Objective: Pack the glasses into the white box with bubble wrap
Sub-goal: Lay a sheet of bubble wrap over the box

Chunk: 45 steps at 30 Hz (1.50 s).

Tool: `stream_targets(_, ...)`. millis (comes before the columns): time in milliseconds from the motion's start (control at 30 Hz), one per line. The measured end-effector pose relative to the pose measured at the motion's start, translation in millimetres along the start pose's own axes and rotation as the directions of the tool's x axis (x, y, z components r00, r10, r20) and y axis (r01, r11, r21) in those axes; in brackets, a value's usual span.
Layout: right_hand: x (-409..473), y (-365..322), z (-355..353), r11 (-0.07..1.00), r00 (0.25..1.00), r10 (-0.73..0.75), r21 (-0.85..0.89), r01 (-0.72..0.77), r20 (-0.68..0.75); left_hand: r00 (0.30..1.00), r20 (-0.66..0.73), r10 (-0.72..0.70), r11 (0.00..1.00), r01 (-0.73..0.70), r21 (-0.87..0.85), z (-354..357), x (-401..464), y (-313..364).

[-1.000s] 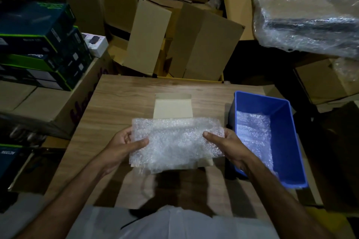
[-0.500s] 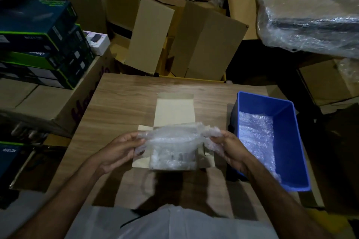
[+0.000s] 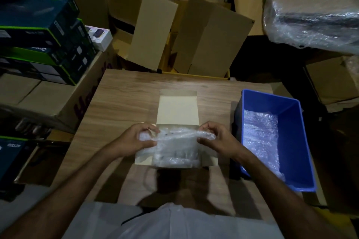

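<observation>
Far left, stacked dark green-edged retail cartons on brown cardboard, off the job. On the wood-grain table, my left hand has fingers curled, gripping the left end of the clear bubble wrap sheet. The wrap sags into the small open white cardboard box, flap standing back. Glasses: I cannot make them out under the plastic. Right hand pinches the wrap's right end likewise. Step, I judge: tucking padding in. Next calls for pressing edges below the rim, evenly. Far right, blue plastic bin holding spare wrap.
</observation>
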State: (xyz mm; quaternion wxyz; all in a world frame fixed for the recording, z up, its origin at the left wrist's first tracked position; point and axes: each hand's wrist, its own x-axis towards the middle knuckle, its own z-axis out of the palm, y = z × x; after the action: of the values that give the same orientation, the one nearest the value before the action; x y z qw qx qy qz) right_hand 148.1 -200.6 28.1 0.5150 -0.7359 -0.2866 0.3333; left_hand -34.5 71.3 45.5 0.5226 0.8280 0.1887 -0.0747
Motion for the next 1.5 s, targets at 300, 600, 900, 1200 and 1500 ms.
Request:
stream_targets(300, 22.7, 9.8, 30.1, 0.985, 0.992, -0.014, -0.175, -0.007, -0.122, 0.986, -0.039, 0.164, 0.92, -0.138, 0.367, 19.6, 30.4, -15.5)
stream_targets(600, 31.2, 18.2, 41.3, 0.725, 0.992, -0.051, -0.687, -0.045, -0.119, 1.0, -0.007, -0.015, 0.807, 0.016, 0.59, 33.5, 53.3, -7.1)
stream_targets(900, 35.5, 27.3, 51.6, 0.674, 0.987, -0.066, -0.736, -0.067, -0.15, 0.993, -0.088, 0.081, 0.745, -0.001, 0.668, 49.5, 67.6, -7.8)
stream_targets(1200, 42.4, 27.1, 55.3, 0.494, 0.986, -0.118, -0.868, -0.048, -0.122, 0.992, -0.047, 0.116, 0.558, -0.026, 0.829, 65.9, 81.2, -16.1)
stream_targets(1500, 41.3, 17.3, 75.2, 0.635, 0.981, 0.185, -0.754, -0.166, -0.06, 0.999, 0.024, -0.028, 0.728, 0.004, 0.685, 71.2, 84.0, -22.1)
